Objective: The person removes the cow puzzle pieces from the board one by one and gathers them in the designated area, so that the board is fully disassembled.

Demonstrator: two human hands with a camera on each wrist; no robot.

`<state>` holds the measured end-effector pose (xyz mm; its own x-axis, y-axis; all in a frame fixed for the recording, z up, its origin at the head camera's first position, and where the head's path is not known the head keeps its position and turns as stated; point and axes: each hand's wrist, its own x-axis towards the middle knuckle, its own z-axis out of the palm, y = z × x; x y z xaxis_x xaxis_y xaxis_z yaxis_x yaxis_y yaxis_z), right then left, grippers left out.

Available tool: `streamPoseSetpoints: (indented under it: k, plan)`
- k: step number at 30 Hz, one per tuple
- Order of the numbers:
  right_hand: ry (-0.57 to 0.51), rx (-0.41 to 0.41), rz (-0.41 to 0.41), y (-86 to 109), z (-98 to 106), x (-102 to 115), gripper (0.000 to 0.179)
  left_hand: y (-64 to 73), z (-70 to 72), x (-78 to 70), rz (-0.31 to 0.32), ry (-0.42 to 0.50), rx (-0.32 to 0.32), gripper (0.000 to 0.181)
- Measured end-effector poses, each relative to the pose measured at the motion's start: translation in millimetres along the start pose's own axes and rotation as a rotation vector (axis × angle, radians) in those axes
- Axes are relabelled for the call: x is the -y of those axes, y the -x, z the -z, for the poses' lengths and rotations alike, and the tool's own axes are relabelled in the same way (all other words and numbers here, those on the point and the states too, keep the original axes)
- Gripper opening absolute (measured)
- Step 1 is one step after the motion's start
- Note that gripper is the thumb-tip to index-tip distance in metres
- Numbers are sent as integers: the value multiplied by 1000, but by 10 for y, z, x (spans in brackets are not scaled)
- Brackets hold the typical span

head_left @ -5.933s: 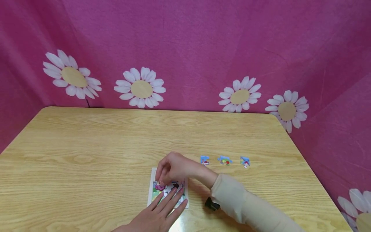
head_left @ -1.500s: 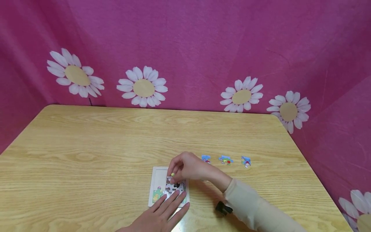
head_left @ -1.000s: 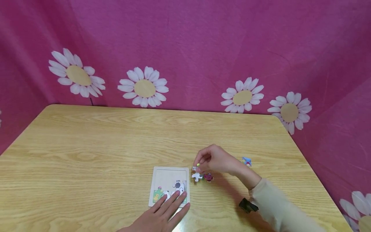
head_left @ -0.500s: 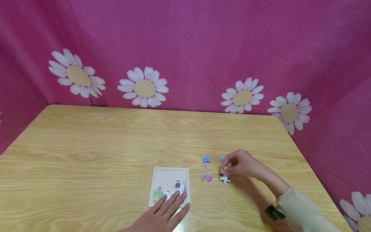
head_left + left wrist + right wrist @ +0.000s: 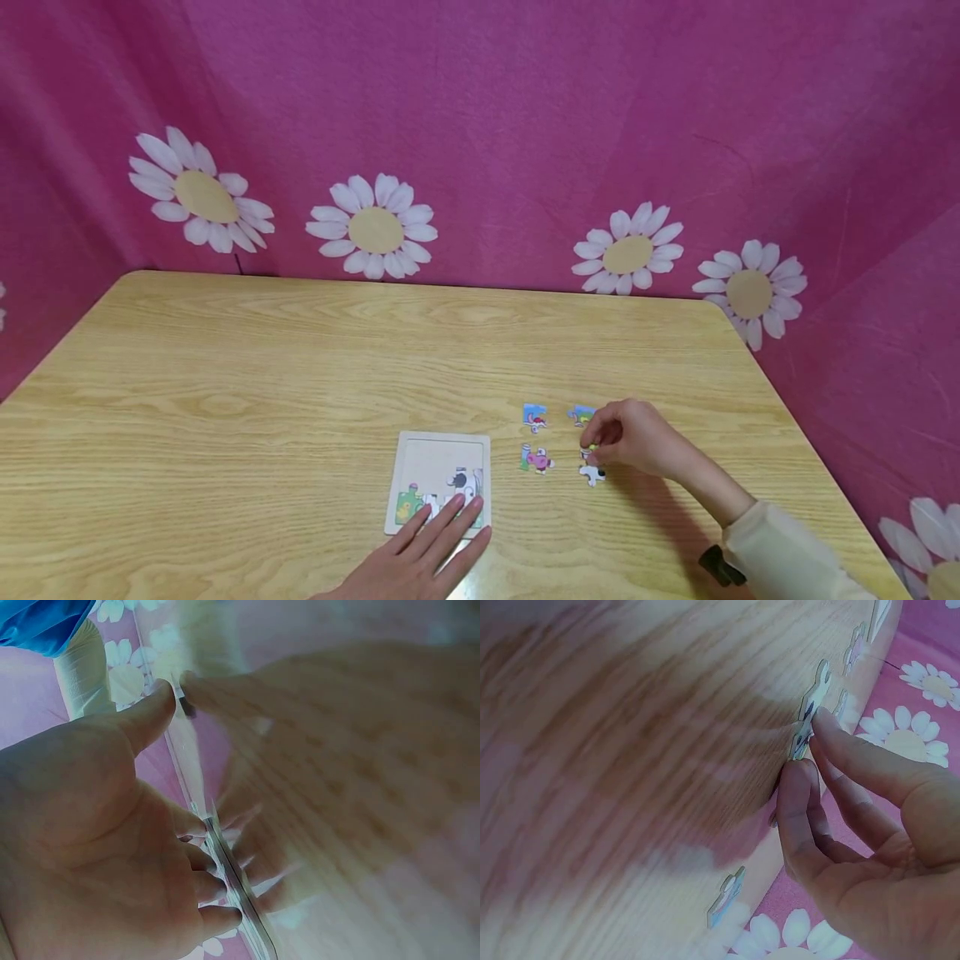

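A puzzle piece (image 5: 592, 474) with a white cow pattern is pinched between the thumb and fingers of my right hand (image 5: 637, 437), low at the tabletop. The right wrist view shows the same puzzle piece (image 5: 815, 694) tilted on edge to the camera. My left hand (image 5: 412, 558) lies with straight fingers across the lower edge of a square puzzle tray (image 5: 400, 467). In the left wrist view, the fingertips of the left hand (image 5: 105, 847) touch the edge of the tray (image 5: 236, 881). Several fitted pieces (image 5: 408, 502) fill the tray's lower part, some covered by the fingers.
Left of my right hand lie a pink-figured piece (image 5: 537, 459) and, behind it, a blue piece (image 5: 534, 417). Another blue-green piece (image 5: 581, 415) sits just beyond the fingertips. The wooden table (image 5: 262, 400) ends at a pink flowered curtain (image 5: 495, 125).
My right hand has carried the cow-patterned piece from the tray rightward to the loose pieces. The pink-figured piece has also gone from the tray to the table. The left hand stays on the tray.
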<state>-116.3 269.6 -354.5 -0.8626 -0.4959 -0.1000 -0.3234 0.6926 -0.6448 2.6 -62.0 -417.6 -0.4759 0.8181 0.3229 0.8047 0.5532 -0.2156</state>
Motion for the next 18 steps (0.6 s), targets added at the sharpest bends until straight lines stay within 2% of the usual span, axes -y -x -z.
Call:
streamPoseSetpoints:
  k: [4, 9, 12, 18]
  plan:
    - [-3, -1, -10, 13, -2, 12, 11, 9, -7, -10, 0, -12, -16, 73]
    - [-34, -8, 1, 2, -2, 98, 11, 39, 3, -46, 13, -7, 13, 68]
    - [-96, 12, 25, -47, -26, 182, 11, 67, 6, -73, 26, -6, 33, 67]
    - [-269, 98, 58, -222, -191, 393, 12, 101, -46, -113, 34, -40, -70, 66]
